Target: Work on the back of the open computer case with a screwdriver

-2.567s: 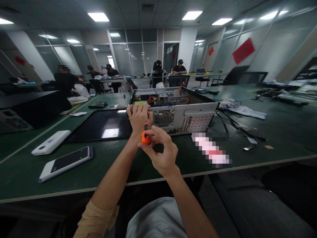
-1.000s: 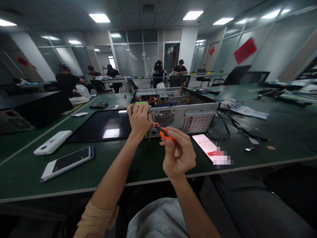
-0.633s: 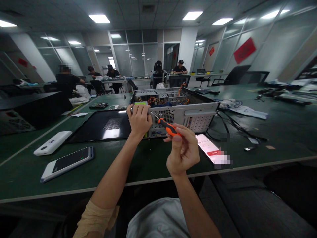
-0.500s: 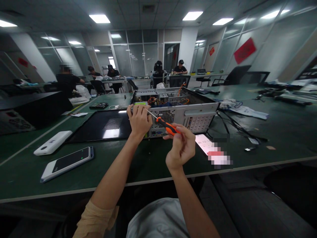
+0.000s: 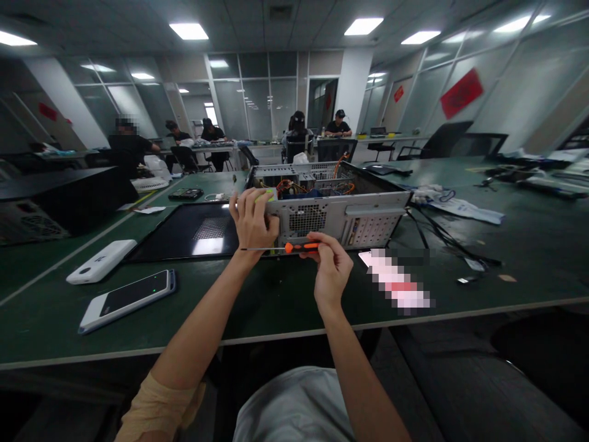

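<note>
An open computer case (image 5: 377, 205) lies on the green table, with orange and other wires inside. My right hand (image 5: 332, 270) grips an orange and black screwdriver (image 5: 301, 247) in front of the case's vented rear panel. The screwdriver's shaft points left and crosses in front of my left wrist. Bent over the left corner of the case, my left hand (image 5: 253, 218) touches the case; what its fingertips hold, if anything, is hidden.
A black side panel (image 5: 184, 233) lies left of the case. Nearer are a white device (image 5: 101, 261) and a phone-like device (image 5: 126, 301). Right of the case are a lit phone (image 5: 396, 282), black cables (image 5: 446, 242) and gloves (image 5: 460, 205). People sit at far tables.
The screwdriver has swung from slanting up toward my left fingers to nearly level and lower. My right hand has dropped slightly. My left hand has shifted a little left.
</note>
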The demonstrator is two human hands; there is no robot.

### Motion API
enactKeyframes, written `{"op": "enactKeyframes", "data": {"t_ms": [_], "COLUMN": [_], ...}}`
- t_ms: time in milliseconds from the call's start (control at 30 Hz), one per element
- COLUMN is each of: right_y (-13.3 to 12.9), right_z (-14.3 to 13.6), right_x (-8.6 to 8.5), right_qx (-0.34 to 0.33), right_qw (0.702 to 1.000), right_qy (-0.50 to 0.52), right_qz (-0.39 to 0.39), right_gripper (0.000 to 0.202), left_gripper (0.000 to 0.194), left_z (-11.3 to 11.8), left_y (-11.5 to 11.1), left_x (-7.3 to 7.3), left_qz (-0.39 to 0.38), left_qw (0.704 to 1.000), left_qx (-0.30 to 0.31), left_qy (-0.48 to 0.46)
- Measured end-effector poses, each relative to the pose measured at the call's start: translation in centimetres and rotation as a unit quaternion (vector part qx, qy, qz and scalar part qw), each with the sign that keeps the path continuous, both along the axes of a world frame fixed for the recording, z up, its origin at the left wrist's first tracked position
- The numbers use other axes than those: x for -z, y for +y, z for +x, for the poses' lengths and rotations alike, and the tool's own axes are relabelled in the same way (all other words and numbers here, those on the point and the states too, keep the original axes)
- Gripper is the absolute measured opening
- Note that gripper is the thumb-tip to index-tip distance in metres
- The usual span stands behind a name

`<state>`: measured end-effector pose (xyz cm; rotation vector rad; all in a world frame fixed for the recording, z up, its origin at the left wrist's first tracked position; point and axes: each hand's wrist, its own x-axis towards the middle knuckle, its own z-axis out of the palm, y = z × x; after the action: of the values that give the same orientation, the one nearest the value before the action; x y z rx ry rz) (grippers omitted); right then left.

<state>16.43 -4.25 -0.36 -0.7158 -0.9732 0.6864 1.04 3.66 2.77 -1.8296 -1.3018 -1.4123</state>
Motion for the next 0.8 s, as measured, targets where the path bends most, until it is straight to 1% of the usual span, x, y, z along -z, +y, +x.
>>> {"op": "enactKeyframes", "data": {"t_ms": [100,200,267,333,400,433,500,567,633,700,733,800], "right_y": [0.1,0.2,0.0,-0.4,-0.9,-1.3,-2.0,-2.8,-3.5,-4.0,-4.1,-4.4], "right_z": [0.5,0.4,-0.1,-0.7,-1.1,-1.2,-1.5,-1.8,-2.4,-3.2,-3.6,-4.5], "right_x": [-0.1,0.0,0.1,0.1,-0.1,-0.3,-0.5,-0.6,-0.2,0.3,0.6,1.0], "right_qx": [-0.072,-0.156,-0.171,-0.164,-0.148,-0.133,-0.088,-0.046,-0.038,-0.042,-0.048,-0.059], "right_qw": [0.996,0.982,0.977,0.976,0.974,0.972,0.966,0.957,0.936,0.903,0.883,0.843], "right_qy": [-0.039,-0.083,-0.1,-0.123,-0.161,-0.186,-0.241,-0.287,-0.342,-0.404,-0.439,-0.509], "right_qz": [-0.031,-0.064,-0.072,-0.071,-0.065,-0.058,-0.032,0.012,0.077,0.142,0.159,0.162], "right_gripper": [0.022,0.026,0.03,0.032,0.032,0.031,0.029,0.028,0.028,0.03,0.032,0.034], "left_gripper": [0.049,0.045,0.039,0.035,0.028,0.022,0.011,0.013,0.014,0.015,0.017,0.022], "left_z": [-3.0,-6.4,-8.1,-9.1,-9.5,-9.6,-9.5,-9.4,-9.5,-9.7,-9.8,-10.1], "left_y": [-0.6,-1.6,-2.3,-2.7,-2.9,-2.9,-3.0,-3.1,-3.3,-3.3,-3.3,-3.1], "left_x": [0.8,2.0,2.6,3.0,3.1,3.1,2.9,2.7,2.6,2.4,2.3,2.2], "left_qz": [0.008,-0.002,-0.015,0.004,0.008,-0.008,-0.075,-0.152,-0.199,-0.227,-0.245,-0.3], "left_qw": [1.0,0.998,0.995,0.997,0.998,0.999,0.996,0.988,0.979,0.973,0.968,0.951], "left_qx": [0.012,0.013,0.022,0.006,-0.008,-0.009,0.004,0.022,0.034,0.046,0.053,0.072], "left_qy": [0.024,0.06,0.093,0.08,0.058,0.051,0.047,0.035,0.012,-0.004,-0.007,0.005]}}
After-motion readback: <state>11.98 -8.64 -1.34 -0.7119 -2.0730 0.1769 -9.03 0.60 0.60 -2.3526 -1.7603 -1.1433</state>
